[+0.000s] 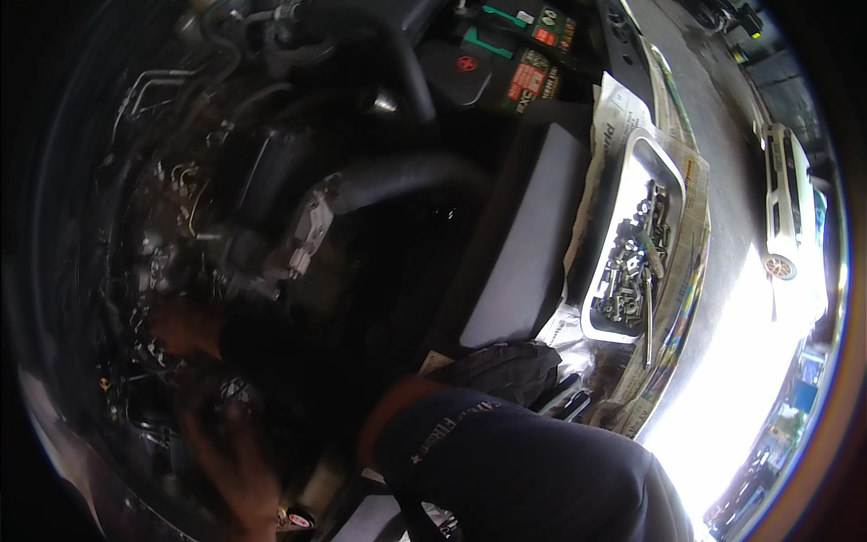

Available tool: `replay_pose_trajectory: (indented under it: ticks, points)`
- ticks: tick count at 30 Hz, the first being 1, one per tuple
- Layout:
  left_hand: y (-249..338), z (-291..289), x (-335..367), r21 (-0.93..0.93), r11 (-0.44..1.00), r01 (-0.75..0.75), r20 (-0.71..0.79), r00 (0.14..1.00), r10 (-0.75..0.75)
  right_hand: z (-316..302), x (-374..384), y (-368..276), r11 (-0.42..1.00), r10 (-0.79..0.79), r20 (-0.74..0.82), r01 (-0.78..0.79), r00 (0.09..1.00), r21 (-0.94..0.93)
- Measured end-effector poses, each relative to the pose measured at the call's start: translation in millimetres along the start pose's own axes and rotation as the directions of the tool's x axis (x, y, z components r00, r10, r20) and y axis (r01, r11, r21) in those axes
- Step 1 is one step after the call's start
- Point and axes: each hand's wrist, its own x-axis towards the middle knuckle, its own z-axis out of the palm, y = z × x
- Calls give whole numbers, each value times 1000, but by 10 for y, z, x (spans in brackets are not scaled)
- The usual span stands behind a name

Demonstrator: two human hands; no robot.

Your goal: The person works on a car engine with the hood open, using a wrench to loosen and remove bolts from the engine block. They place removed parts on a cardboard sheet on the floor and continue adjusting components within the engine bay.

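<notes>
I am leaning over a dark engine bay. My left forearm rises blurred from the lower left, and my left hand [187, 327] reaches among wires and small engine parts [172, 244]. It is too dark and smeared to tell whether it holds anything. My right arm in a dark sleeve [506, 465] comes in from the lower edge and bends at the elbow toward the bay's middle. The right hand is lost in the shadow below a thick black hose [397, 176]. A grey metal bracket [307, 237] sits at the hose's end.
A metal tray [673, 172] full of sockets, bolts and tools rests on newspaper [614, 113] over the fender at right. A battery [506, 63] sits at the top, a flat grey cover [528, 244] beside the tray, and a dark cloth [506, 369] below it. A white car [784, 208] stands outside.
</notes>
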Motion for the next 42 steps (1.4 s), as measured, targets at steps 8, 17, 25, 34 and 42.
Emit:
replay_pose_trajectory:
  ticks: [8,17,25,34,42]
  points:
    - [-828,220,-2386,614,786,-73,45,997,58,120,45,180,976,-166,215,192,962,-106]
    - [-543,106,-1954,390,918,77,-77,996,-51,-206,263,40,970,-89,500,190,862,-155]
    - [-504,79,-2049,527,831,179,57,968,-245,-656,709,-929,986,69,253,-105,965,133]
    - [-593,246,-2128,443,858,261,-42,962,-271,-3809,-1026,-908,943,218,308,-282,926,180]
    - [-566,260,-2141,458,856,240,-100,971,-219,-6357,-3019,-1300,546,628,-108,-535,771,-644]
